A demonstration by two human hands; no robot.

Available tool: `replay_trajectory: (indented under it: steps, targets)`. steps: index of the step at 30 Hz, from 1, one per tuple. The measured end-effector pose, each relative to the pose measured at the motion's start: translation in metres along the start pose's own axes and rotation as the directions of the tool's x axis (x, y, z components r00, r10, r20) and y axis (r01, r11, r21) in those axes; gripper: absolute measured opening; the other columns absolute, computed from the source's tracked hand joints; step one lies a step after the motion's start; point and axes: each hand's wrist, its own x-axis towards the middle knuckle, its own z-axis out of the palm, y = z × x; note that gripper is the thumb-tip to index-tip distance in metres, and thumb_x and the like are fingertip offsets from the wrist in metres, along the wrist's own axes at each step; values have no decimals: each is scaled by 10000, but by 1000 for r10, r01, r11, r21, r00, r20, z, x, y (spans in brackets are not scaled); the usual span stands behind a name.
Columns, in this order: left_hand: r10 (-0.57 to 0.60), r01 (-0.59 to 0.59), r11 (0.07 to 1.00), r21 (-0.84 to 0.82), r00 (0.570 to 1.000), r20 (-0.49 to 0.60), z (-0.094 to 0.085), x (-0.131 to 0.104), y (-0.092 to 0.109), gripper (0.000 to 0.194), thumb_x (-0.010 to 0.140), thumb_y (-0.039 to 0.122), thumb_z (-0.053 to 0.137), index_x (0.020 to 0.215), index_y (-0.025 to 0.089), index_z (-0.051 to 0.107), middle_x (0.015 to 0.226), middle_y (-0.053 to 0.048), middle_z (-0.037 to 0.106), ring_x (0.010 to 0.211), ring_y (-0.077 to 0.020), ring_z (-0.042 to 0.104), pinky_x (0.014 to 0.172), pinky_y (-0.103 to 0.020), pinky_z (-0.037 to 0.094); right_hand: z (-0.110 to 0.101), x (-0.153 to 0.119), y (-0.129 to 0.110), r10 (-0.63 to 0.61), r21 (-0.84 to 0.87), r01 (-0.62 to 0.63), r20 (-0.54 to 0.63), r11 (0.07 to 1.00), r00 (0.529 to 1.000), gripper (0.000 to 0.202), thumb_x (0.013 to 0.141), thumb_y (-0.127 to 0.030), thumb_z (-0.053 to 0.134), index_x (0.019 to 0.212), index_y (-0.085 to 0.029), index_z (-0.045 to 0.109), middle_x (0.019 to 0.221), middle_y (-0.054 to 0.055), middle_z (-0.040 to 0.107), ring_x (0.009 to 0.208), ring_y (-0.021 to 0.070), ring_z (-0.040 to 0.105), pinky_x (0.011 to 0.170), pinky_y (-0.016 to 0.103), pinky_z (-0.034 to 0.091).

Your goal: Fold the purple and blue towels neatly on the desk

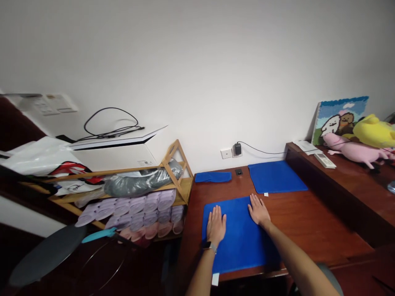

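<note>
A blue cloth lies spread flat on the brown wooden desk, with a white tag at its near edge. My left hand rests flat on the cloth's left part, fingers stretched out; a watch is on that wrist. At the cloth's far right corner lies my right hand, palm down with its fingers extended. Behind it, a second blue cloth is laid out flat near the wall. A narrow folded blue cloth sits at the desk's back left. Neither hand holds anything.
Left of the desk stands a wooden rack with rows of slippers and a white box on top. A raised shelf on the right bears a remote and plush toys. A black plug is in the wall.
</note>
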Motion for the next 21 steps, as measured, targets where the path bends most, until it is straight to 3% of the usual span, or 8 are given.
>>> replay_trajectory:
  steps: [4, 8, 11, 13, 17, 19, 21]
  targets:
    - [-66, 68, 996, 50, 997, -41, -5, -13, -48, 640, 1076, 445, 211, 1639, 145, 274, 1667, -121, 360, 1557, -263, 303, 1272, -495, 288, 0, 0, 0, -1, -10, 1, 2, 1000, 1000, 707, 1042, -443, 127, 1657, -96, 163, 1736, 54, 161, 1605, 174, 95, 1291, 382, 24]
    - [-77, 80, 995, 53, 995, -63, -9, -18, -58, 640, 1075, 435, 239, 1604, 94, 354, 1654, -145, 379, 1546, -259, 330, 1276, -466, 287, 0, -1, -1, -2, 2, 2, -4, 1000, 1000, 707, 1042, -447, 137, 1656, -98, 176, 1734, 58, 170, 1605, 181, 104, 1293, 391, 43]
    - [-21, 24, 999, 27, 993, -115, -12, -14, -31, 623, 1082, 411, 235, 1607, 94, 344, 1651, -149, 388, 1548, -258, 324, 1274, -474, 295, 1, 0, -1, -2, 5, 2, -8, 1000, 1000, 706, 1042, -447, 140, 1656, -100, 178, 1733, 55, 167, 1605, 182, 104, 1294, 398, 45]
    - [55, -56, 998, -4, 991, -125, -11, -11, 3, 606, 1088, 402, 224, 1620, 129, 320, 1655, -129, 387, 1550, -250, 318, 1268, -475, 312, 1, 0, -1, -4, 4, 4, -10, 1000, 1000, 705, 1042, -446, 142, 1655, -101, 178, 1733, 54, 163, 1605, 182, 103, 1293, 398, 43]
    - [204, -207, 976, -67, 978, -42, -3, -11, 67, 608, 1092, 426, 208, 1626, 153, 308, 1669, -106, 360, 1557, -236, 300, 1271, -461, 314, 1, 0, 0, -9, 5, 9, -19, 1000, 1000, 700, 1045, -438, 136, 1654, -97, 182, 1732, 65, 170, 1605, 183, 103, 1290, 391, 42]
    - [222, -222, 972, -75, 975, -15, 1, -15, 77, 614, 1090, 439, 212, 1631, 158, 292, 1675, -105, 344, 1562, -241, 288, 1278, -477, 301, 1, 1, 0, -12, 5, 13, -23, 1000, 1000, 696, 1046, -437, 140, 1655, -103, 186, 1731, 71, 178, 1604, 184, 107, 1289, 390, 45]
    - [201, -201, 978, -62, 980, -11, 2, -22, 68, 620, 1089, 449, 220, 1636, 164, 274, 1679, -105, 334, 1565, -250, 283, 1279, -496, 296, 1, 1, 0, -16, 2, 16, -21, 1000, 1000, 694, 1047, -439, 142, 1655, -106, 187, 1731, 73, 175, 1604, 185, 110, 1288, 388, 49]
